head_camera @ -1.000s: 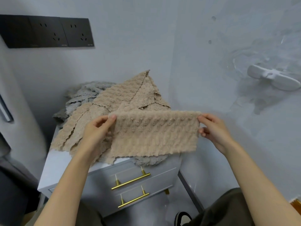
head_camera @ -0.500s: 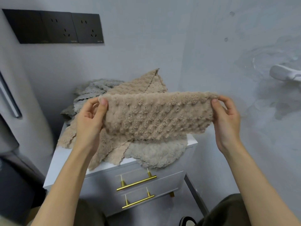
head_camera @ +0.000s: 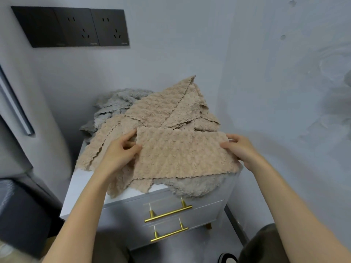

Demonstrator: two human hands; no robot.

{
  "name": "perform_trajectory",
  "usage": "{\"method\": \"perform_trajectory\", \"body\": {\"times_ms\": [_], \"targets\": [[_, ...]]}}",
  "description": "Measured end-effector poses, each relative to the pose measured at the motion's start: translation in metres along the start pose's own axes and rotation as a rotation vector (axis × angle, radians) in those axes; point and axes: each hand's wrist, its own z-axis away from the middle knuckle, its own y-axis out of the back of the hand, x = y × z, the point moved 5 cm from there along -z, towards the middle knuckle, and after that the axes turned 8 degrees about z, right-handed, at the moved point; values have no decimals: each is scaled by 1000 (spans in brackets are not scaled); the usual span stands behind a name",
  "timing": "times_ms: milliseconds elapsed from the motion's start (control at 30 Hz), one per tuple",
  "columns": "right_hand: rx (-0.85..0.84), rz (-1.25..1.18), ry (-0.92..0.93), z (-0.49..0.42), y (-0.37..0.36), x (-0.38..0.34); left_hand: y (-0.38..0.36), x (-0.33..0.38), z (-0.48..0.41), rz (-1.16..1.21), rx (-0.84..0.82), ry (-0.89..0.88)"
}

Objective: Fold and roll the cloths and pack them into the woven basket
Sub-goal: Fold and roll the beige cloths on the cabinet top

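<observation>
The folded beige cloth now lies low on the pile, over the front right part of the cabinet top. Half a second ago it was stretched in the air between the two hands, above the pile; now it has come down and rests on the other cloths. Its lower wavy edge reaches close to the front edge of the top, and its right end goes a little over the right edge.

The left hand holds the left short edge of the cloth: the thumb lies on top of the fabric and the index finger is at the upper left corner. The right hand holds the right short edge, with the thumb on the upper face and the other fingers curled at the end of the cloth. Both hands keep their pinch as before, but they are lower and the wrists are turned more downward.

Behind the folded cloth, the loose beige cloths are heaped toward the back edge of the top, with one corner pointing up against the wall. The grey cloths lie at the back left corner. One more grey-beige cloth hangs over the front edge, above the upper gold handle. A second gold handle is on the drawer below. The black socket panel is on the wall, upper left.
</observation>
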Motion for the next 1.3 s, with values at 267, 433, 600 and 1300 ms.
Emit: {"method": "perform_trajectory", "body": {"times_ms": [267, 433, 600, 1300], "targets": [[22, 473, -17, 4, 16, 16, 3, -4, 14, -322, 40, -45], [42, 478, 36, 10, 21, 17, 5, 4, 19, -260, 140, -114], [147, 309, 152, 13, 26, 11, 1, 8, 17, -209, 143, -147], [152, 617, 183, -4, 13, 29, -14, -2, 10, -511, 129, -270]]}}
